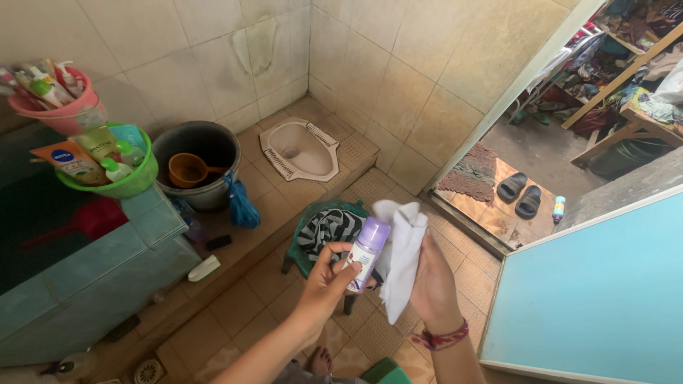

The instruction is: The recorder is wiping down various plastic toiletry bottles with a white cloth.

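Both forearms rise from six o'clock and meet at mid-frame. Left hand is wrapped around a small purple-capped spray bottle, which stands nearly upright, cap leaning toward one o'clock. Right hand sits at three o'clock of the bottle, fingers pinched on a white cloth that hangs just beside it, touching or nearly so. Behind them at twelve o'clock, a striped cloth lies on a green stool. Right-hand fingertips are hidden by the white cloth, and the bottle's nozzle direction is unclear.
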